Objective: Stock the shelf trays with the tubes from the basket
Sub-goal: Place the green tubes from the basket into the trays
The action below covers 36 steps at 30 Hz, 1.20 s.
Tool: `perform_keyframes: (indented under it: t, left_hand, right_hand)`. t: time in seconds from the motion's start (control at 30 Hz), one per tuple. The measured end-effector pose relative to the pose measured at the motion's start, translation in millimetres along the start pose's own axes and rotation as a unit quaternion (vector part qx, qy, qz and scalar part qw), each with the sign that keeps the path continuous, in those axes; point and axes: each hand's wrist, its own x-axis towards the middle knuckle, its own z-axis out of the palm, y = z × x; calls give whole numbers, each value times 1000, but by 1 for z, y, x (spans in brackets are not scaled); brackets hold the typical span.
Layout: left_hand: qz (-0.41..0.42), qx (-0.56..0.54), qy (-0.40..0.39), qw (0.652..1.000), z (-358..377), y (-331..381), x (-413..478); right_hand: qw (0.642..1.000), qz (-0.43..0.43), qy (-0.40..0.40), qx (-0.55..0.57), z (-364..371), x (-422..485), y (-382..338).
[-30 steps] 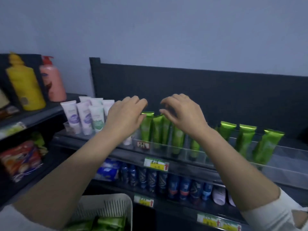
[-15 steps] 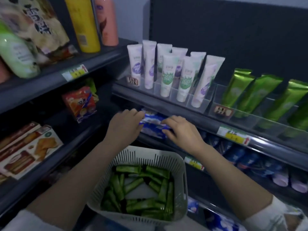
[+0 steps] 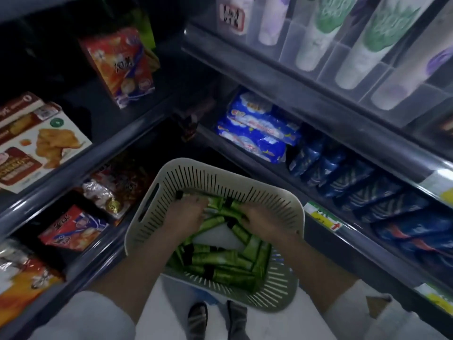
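A pale slotted basket point(image 3: 171, 177) sits low in front of me, holding several green tubes point(image 3: 220, 260) with black caps lying in a heap. My left hand point(image 3: 186, 212) is down inside the basket at its far left, fingers curled onto the tubes there. My right hand point(image 3: 263, 217) is inside at the far right, fingers bent over another green tube. Whether either hand has a firm hold is hidden by the fingers. The clear shelf trays point(image 3: 326, 67) at the top right hold white tubes with purple and green labels.
Dark shelf rails run diagonally on both sides of the basket. Blue packets point(image 3: 257, 133) and dark blue sachets fill the shelf to the right. Snack boxes and red bags point(image 3: 71, 229) fill the shelves to the left. My feet show below the basket.
Both hands dropped from the upper tray of green tubes, past the shelf edge, down into the basket. My view tilted from the top shelf to looking straight down at the basket.
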Motion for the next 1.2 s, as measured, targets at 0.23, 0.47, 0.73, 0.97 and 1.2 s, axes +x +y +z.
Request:
perform_keyframes:
  t: [0.23,0.47,0.73,0.97,1.2]
  left_hand:
    - [-63,32,-161,984,67,-31,3]
    - [-39,60,-223,972,87,-39,21]
    - [68,237,-232,941,97,-54,35]
    - [111,257,-180,943,92,-56,35]
    - [60,80,-98,990,20,-44,18]
  right_hand:
    - [990,137,15,-21,55,32,25]
    - [976,166,-30,-141,80,61,36]
    - [990,137,26,17,91,62,26]
    - [993,105,15,47,91,57,14]
    - [988,126,71,-50,32,42,-10]
